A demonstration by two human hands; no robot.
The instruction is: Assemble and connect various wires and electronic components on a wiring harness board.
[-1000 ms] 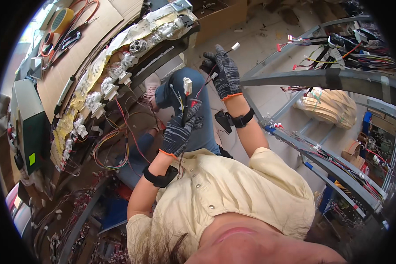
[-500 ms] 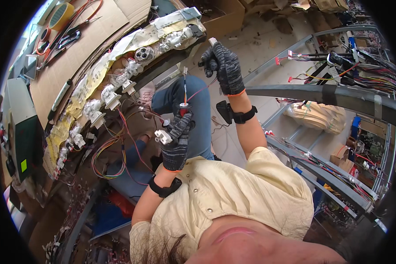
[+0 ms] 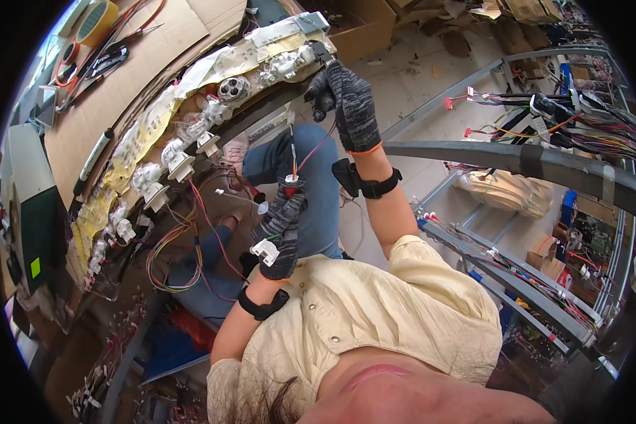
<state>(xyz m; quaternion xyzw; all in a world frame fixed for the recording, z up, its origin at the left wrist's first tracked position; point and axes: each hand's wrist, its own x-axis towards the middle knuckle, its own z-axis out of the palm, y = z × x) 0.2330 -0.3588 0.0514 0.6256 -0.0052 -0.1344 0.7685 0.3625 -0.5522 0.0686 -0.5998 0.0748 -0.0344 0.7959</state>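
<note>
My left hand [image 3: 281, 225], in a dark grey knitted glove, is closed around a wire harness over my knees. A few thin wires [image 3: 293, 152] stand up from its top, one ending in a small white plug. A white connector housing [image 3: 265, 251] hangs against the wrist side of this glove. My right hand [image 3: 350, 106], gloved alike, is closed with its fingertips at the black fixture [image 3: 321, 51] on the far end of the bench-edge board. The small connector in those fingertips is mostly hidden; a reddish wire runs from there to the left hand.
The curved board [image 3: 138, 152] carries a row of white connector holders along its edge. Coloured wires [image 3: 168, 272] loop below it. Cardboard [image 3: 148, 71] covers the bench, with a marker [image 3: 95, 161] and tools on it. A metal rack [image 3: 502, 157] with hanging harnesses stands at right.
My right hand has moved left and slightly away from me, bringing the connector to the black fixture. The white housing at my left hand has swung lower, toward the wrist.
</note>
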